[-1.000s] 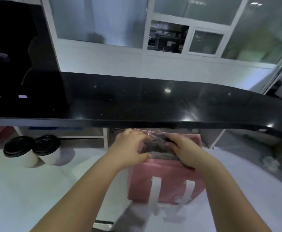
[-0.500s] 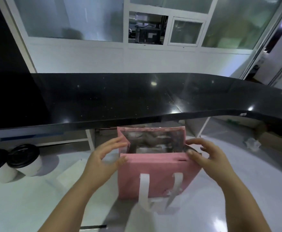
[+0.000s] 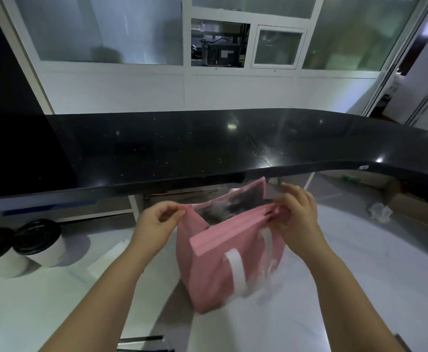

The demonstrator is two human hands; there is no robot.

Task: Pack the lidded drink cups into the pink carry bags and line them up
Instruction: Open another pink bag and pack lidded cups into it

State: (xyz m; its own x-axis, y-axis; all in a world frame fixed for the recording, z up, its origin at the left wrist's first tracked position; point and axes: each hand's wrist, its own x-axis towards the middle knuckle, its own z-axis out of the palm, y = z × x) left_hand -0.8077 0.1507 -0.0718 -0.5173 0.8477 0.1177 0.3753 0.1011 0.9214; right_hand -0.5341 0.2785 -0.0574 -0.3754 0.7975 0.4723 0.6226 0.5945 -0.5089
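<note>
Below black counter [image 3: 182, 148], white worktop [image 3: 29, 313], pink bag [image 3: 220, 275], glazed wall [image 3: 106, 29]

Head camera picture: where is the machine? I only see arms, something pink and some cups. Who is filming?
There is no machine. These are a person's bare arms, filmed by a wide-angle camera worn on their head that looks forward and down. The left hand and the right hand each pinch one end of the mouth of a pink carry bag with white handles, holding it open. The bag is on a white worktop, below a raised black counter. At the far left, two white drink cups with black lids stand side by side, untouched. The picture does not show whether anything is inside the bag.
</note>
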